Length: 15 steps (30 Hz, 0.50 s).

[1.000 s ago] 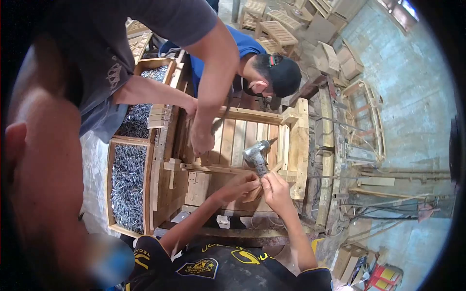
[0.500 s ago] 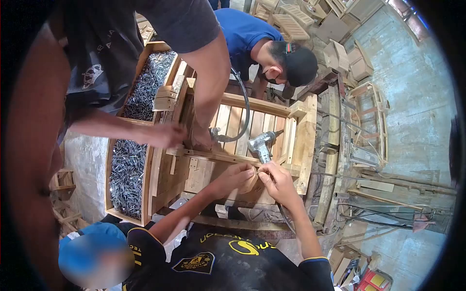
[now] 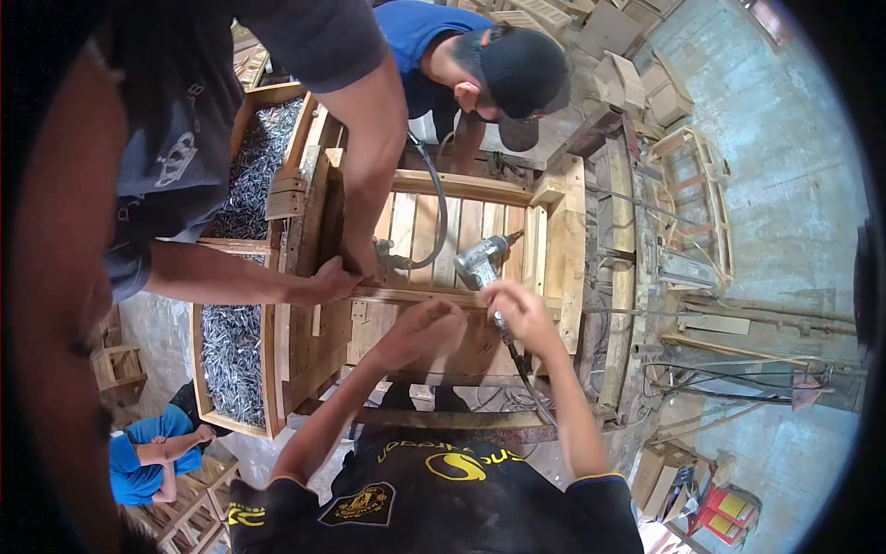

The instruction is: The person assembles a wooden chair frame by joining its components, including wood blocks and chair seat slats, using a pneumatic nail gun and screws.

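Observation:
My right hand [image 3: 519,314] is wrapped round the handle of a metal air driver [image 3: 480,262], whose bit points up and right over a slatted wooden crate [image 3: 531,319]. A hose [image 3: 523,365] runs down from below that hand. Slightly blurred, my left hand [image 3: 420,334] hovers over the near side of the crate, fingers apart and nothing visible in it. At the crate's left end, a co-worker's hands [image 3: 341,277] meet at the wooden edge, close to a second air tool [image 3: 395,258]; what they hold is hidden.
Two wooden bins of metal fasteners [image 3: 194,355] stand at the left. A person in a black cap [image 3: 523,74] leans over the crate's far side. Metal rails [image 3: 623,277] and cables lie to the right. Another person in blue [image 3: 152,452] is at lower left.
My hands have separated: the right now grips the driver's handle and the left has moved away, opening. The co-worker's lower hand has moved against the crate edge. The camera view has shifted.

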Tool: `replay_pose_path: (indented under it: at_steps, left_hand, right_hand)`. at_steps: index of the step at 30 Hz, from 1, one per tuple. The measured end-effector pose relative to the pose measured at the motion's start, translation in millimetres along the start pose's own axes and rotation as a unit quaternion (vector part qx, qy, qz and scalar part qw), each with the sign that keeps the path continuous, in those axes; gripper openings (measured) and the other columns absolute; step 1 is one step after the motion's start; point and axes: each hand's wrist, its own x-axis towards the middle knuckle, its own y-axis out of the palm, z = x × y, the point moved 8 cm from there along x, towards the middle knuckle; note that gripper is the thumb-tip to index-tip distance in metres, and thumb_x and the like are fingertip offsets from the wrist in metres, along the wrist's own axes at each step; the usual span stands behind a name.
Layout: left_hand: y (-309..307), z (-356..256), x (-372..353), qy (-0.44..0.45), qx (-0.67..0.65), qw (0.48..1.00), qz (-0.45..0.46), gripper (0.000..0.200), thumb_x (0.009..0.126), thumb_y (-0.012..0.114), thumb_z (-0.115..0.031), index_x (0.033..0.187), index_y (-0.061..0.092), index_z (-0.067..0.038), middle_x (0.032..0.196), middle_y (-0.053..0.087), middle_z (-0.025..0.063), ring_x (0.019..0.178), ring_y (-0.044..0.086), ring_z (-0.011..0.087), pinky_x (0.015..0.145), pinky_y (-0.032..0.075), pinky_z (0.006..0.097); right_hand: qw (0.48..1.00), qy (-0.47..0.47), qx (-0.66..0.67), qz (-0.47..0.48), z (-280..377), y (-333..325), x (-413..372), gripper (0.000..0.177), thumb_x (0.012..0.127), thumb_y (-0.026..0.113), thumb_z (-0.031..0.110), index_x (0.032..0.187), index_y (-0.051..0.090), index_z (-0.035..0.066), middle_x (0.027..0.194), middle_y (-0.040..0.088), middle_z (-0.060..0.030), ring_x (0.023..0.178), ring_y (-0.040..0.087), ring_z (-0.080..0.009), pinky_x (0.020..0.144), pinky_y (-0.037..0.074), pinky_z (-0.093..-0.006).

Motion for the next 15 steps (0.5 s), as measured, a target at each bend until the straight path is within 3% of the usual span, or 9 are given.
replay_pose_path:
  at_steps: [1, 2, 4, 7, 10, 11, 14, 15]
  left_hand:
    - [-11, 11, 2, -0.004, 0.0, 0.999, -0.032, 0.023, 0.1, 0.054, -0.026, 0.107, 0.056, -0.005, 0.088, 0.054, -0.0036, 0.075, 0.05, 0.0034, 0.066, 0.042, 0.0218]
    - [-25, 31, 7, -0.007, -0.001, 0.998, -0.064, 0.024, 0.1, 0.055, -0.025, 0.108, 0.056, -0.003, 0.09, 0.056, -0.0021, 0.079, 0.052, 0.0048, 0.07, 0.044, 0.0226]
    - [-42, 55, 14, 0.01, 0.017, 0.992, -0.125, 0.025, 0.098, 0.057, -0.025, 0.109, 0.056, -0.002, 0.092, 0.058, 0.0003, 0.082, 0.055, 0.007, 0.075, 0.046, 0.0243]
    - [-52, 70, 29, 0.052, 0.088, 0.978, -0.183, 0.027, 0.097, 0.058, -0.025, 0.108, 0.055, -0.001, 0.091, 0.06, 0.0037, 0.083, 0.057, 0.0101, 0.076, 0.047, 0.0271]
    - [-60, 83, 48, 0.08, 0.173, 0.962, -0.194, 0.028, 0.095, 0.06, -0.023, 0.109, 0.054, 0.0, 0.09, 0.061, 0.0081, 0.084, 0.059, 0.0147, 0.076, 0.048, 0.03]
    - [-59, 80, 53, 0.115, 0.195, 0.953, -0.203, 0.028, 0.094, 0.061, -0.022, 0.109, 0.053, 0.0, 0.09, 0.061, 0.0096, 0.083, 0.06, 0.0164, 0.075, 0.048, 0.0309]
    - [-55, 87, 60, 0.189, 0.234, 0.929, -0.215, 0.029, 0.094, 0.061, -0.02, 0.112, 0.051, 0.0, 0.084, 0.06, 0.0091, 0.075, 0.057, 0.0161, 0.068, 0.047, 0.0313]
    - [-54, 88, 62, 0.208, 0.242, 0.923, -0.216, 0.029, 0.094, 0.061, -0.019, 0.113, 0.05, 0.0, 0.081, 0.059, 0.0082, 0.072, 0.056, 0.0151, 0.065, 0.046, 0.031]
  right_hand:
    - [0.997, 0.027, 0.024, -0.064, -27, -7, 9, 0.027, 0.086, 0.068, 0.022, 0.101, 0.065, -0.001, 0.088, 0.068, -0.0134, 0.078, 0.065, -0.027, 0.071, 0.05, -0.0354]
    - [0.99, 0.071, -0.098, -0.076, -57, -7, 17, 0.032, 0.085, 0.069, 0.024, 0.103, 0.065, -0.002, 0.089, 0.068, -0.0134, 0.079, 0.065, -0.026, 0.072, 0.051, -0.0355]
    - [0.926, 0.157, -0.33, -0.097, -109, -8, 31, 0.04, 0.083, 0.072, 0.027, 0.106, 0.065, -0.005, 0.092, 0.07, -0.0133, 0.083, 0.067, -0.024, 0.075, 0.052, -0.0357]
    - [0.969, 0.244, 0.007, 0.042, -160, 33, 45, 0.041, 0.081, 0.073, 0.026, 0.103, 0.065, -0.008, 0.091, 0.07, -0.0155, 0.08, 0.068, -0.0206, 0.072, 0.054, -0.034]
    - [0.89, 0.376, 0.229, 0.122, -228, 53, 47, 0.031, 0.081, 0.073, 0.021, 0.097, 0.066, -0.005, 0.086, 0.07, -0.0158, 0.072, 0.069, -0.0199, 0.065, 0.056, -0.0317]
    - [0.888, 0.38, 0.23, 0.123, -246, 55, 49, 0.021, 0.083, 0.071, 0.018, 0.092, 0.066, -0.001, 0.079, 0.068, -0.0121, 0.063, 0.066, -0.0183, 0.056, 0.054, -0.0287]
    - [0.886, 0.364, 0.268, 0.1, -193, 48, 44, 0.019, 0.084, 0.069, 0.017, 0.089, 0.065, -0.001, 0.074, 0.066, -0.0097, 0.062, 0.065, -0.0186, 0.054, 0.055, -0.0302]
    - [0.9, 0.339, 0.259, 0.094, -187, 43, 41, 0.022, 0.085, 0.068, 0.017, 0.094, 0.063, -0.002, 0.077, 0.065, -0.0107, 0.058, 0.064, -0.0189, 0.051, 0.055, -0.0312]
